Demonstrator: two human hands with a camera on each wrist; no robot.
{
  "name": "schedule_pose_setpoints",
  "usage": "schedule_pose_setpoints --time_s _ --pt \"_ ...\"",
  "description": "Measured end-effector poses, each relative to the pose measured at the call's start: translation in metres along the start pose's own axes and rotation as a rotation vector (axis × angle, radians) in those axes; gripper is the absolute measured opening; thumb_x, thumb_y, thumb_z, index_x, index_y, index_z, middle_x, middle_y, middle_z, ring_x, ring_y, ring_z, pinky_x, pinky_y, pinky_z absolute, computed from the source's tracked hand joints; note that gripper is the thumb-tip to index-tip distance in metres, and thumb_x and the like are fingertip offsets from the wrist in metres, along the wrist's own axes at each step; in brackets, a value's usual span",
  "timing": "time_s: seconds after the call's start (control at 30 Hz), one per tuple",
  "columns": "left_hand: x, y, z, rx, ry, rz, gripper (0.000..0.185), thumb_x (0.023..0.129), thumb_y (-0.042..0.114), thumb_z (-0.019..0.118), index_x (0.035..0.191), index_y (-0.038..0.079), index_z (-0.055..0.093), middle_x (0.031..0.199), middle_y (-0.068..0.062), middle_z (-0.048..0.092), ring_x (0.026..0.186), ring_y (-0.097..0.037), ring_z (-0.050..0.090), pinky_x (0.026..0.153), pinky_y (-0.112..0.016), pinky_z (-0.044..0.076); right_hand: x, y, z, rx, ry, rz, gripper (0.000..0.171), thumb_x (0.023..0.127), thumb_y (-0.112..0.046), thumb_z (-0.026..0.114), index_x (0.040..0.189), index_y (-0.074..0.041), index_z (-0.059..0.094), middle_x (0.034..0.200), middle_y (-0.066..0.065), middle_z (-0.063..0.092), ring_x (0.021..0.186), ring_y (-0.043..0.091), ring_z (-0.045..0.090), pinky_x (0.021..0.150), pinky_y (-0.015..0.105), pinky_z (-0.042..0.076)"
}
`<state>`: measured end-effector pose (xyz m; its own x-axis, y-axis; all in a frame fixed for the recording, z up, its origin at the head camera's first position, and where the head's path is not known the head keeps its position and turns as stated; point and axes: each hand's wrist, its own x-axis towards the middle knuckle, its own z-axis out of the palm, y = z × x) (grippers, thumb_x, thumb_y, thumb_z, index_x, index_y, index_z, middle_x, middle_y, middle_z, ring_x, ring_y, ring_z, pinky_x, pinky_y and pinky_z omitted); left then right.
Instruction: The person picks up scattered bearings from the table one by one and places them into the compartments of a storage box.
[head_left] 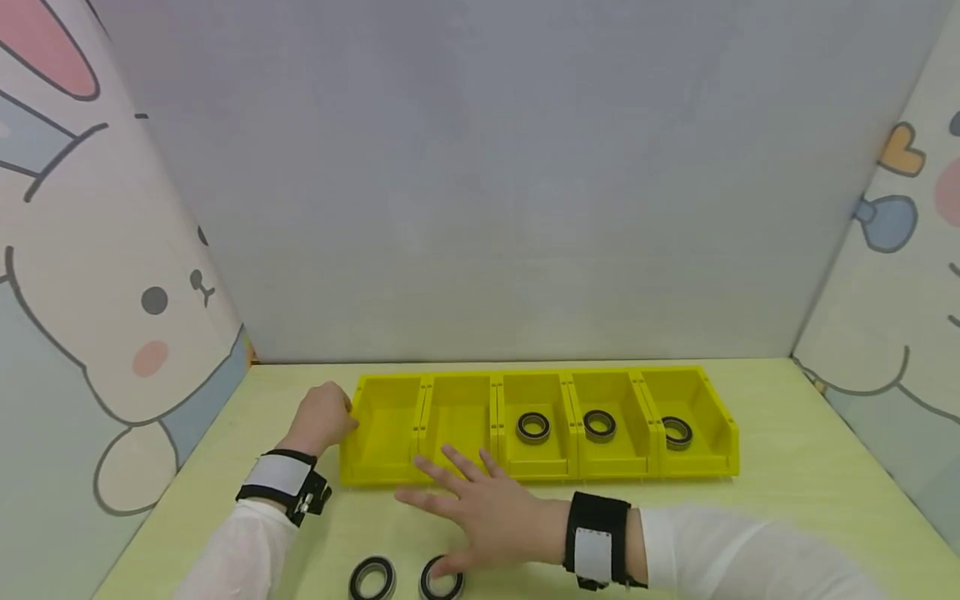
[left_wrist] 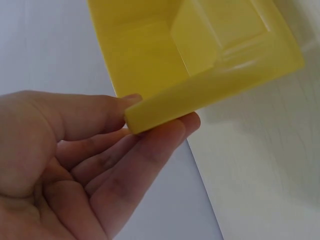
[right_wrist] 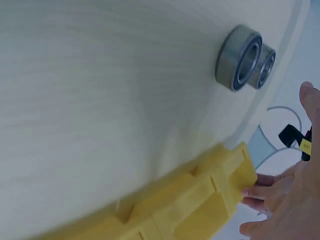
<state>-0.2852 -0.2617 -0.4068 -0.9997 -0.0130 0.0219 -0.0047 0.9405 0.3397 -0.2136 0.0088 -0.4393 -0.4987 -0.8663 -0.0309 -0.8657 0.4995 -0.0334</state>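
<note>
Front bearing (head_left: 441, 579) — cut by frame edge.

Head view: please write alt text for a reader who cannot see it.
A right hand with spread fingers reaches over two loose bearings on a pale green table, while the left hand holds the left end of a yellow five-bin tray. The three right bins each hold one bearing; the two left bins are empty.

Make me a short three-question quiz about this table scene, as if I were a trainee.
1. How many of the five yellow bins hold a bearing?
2. True or false: the left hand touches the leftmost bin's corner.
3. The right hand is: A) holding a bearing in the air, B) spread flat above the table beside two loose bearings, C) inside a bin.

Key: 1. three; 2. true; 3. B
</note>
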Motion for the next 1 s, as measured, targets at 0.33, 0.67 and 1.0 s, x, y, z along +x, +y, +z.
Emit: schedule_pose_setpoints --time_s 0.33,0.67,1.0 --pt "-0.003 0.004 -0.003 -0.027 -0.015 -0.035 0.009 0.079 0.001 0.068 0.073 -0.004 0.064 0.065 -0.007 0.053 0.061 -0.019 0.049 0.056 -0.029 0.043 0.0 -0.015 0.031 0.181 -0.136 -0.145 0.082 0.087 -0.061 0.05 0.148 -0.044 0.0 0.159 -0.003 0.0 0.145 0.031 0.006 0.104 0.06 0.029" --pt "-0.002 0.005 -0.002 -0.03 -0.027 -0.057 0.008 0.08 0.001 0.067 0.08 -0.007 0.067 0.069 -0.009 0.058 0.063 -0.02 0.052 0.058 -0.03 0.046 -0.001 -0.019 0.036 0.173 -0.227 -0.226 0.075 0.089 -0.059 0.049 0.15 -0.041 0.009 0.158 -0.003 0.012 0.142 0.026 0.021 0.102 0.054 0.035" --pt "-0.003 0.007 -0.003 -0.028 -0.038 -0.063 0.007 0.08 0.001 0.066 0.077 -0.005 0.066 0.066 -0.007 0.055 0.061 -0.02 0.051 0.057 -0.029 0.045 -0.003 -0.024 0.035 0.08 -0.106 -0.349 0.05 0.098 -0.04 0.046 0.143 -0.021 0.04 0.145 0.002 0.042 0.132 0.016 0.04 0.101 0.025 0.039"
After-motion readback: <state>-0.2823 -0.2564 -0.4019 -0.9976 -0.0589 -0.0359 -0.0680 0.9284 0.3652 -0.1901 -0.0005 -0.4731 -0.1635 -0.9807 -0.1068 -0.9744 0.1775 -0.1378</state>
